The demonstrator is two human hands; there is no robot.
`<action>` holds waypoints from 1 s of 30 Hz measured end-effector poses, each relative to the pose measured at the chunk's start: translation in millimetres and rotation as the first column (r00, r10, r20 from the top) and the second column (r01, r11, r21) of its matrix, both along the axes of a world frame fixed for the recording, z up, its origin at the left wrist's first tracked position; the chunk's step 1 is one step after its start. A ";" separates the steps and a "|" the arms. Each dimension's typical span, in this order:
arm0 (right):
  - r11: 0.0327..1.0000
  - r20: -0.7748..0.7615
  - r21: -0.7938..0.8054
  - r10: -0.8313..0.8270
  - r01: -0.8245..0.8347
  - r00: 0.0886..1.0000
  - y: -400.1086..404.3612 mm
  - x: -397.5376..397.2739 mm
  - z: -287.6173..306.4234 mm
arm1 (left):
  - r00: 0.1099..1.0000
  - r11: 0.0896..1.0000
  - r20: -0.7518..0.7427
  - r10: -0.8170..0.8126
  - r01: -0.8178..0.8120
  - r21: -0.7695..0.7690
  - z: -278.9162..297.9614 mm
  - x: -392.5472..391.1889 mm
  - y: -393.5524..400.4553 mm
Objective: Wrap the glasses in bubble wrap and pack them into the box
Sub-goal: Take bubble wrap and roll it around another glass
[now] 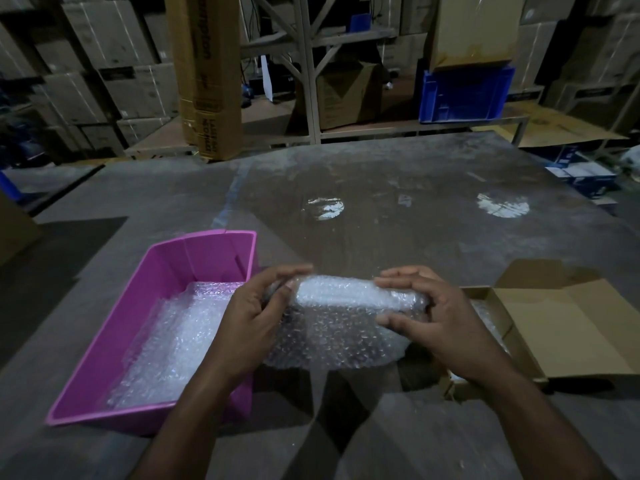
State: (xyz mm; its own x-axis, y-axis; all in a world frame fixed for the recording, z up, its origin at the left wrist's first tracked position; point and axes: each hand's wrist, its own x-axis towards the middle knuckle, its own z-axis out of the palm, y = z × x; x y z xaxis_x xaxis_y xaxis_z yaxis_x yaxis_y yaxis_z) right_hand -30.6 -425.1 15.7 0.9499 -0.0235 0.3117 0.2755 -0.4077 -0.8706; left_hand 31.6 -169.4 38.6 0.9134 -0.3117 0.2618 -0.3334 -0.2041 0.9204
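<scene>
My left hand [251,318] and right hand [429,315] curled around the bubble-wrapped roll's [346,294] ends; I judged it light, fragile, slippery

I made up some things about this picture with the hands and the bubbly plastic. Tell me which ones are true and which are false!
1. Both hands hold a rolled bundle of clear bubble wrap. True: the left hand grips one end, the right hand the other.
2. The pink plastic bin is on the right. False: it sits on the left, beside the left hand.
3. The pink bin has bubble wrap inside. True.
4. The brown cardboard box is taped shut. False: it lies open, its flap folded back.
5. The bundle is already in the cardboard box. False: the hands hold it between bin and box.
</scene>
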 end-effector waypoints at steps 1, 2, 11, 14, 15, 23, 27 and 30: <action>1.000 -0.008 -0.022 -0.011 0.011 1.000 -0.6 0.0 -0.3 | 1.000 1.000 -0.015 -0.018 0.018 -0.009 1.4 -0.6 -0.3; 0.999 -0.003 -0.035 -0.037 0.037 0.999 -1.4 1.0 -1.9 | 0.999 0.999 -0.028 -0.033 0.033 -0.013 3.3 -1.9 -0.6; 0.995 0.040 0.024 -0.097 0.096 0.994 0.4 5.9 -2.2 | 1.000 0.999 0.011 -0.015 0.014 0.028 -2.4 -0.2 -0.8; 0.995 0.016 0.029 -0.091 0.091 0.996 -0.2 4.2 -4.1 | 0.999 1.000 0.049 0.016 -0.017 0.025 -3.1 1.9 -0.7; 0.994 -0.007 0.071 -0.083 0.084 0.996 0.3 3.4 -4.6 | 1.000 1.000 0.026 0.012 -0.012 0.005 -3.5 2.4 -0.5; 0.999 0.009 0.032 -0.004 0.004 1.000 3.1 -2.0 6.4 | 0.998 0.998 0.006 0.057 -0.057 -0.004 -0.7 -2.9 -2.0; 0.997 0.016 -0.035 -0.061 0.062 0.998 3.0 0.3 1.8 | 0.997 0.997 -0.075 -0.012 0.006 -0.081 1.6 -2.4 -0.4; 0.997 0.037 -0.006 -0.071 0.071 0.997 2.0 1.8 1.7 | 0.989 0.993 -0.123 -0.082 0.071 -0.092 1.9 -3.2 1.1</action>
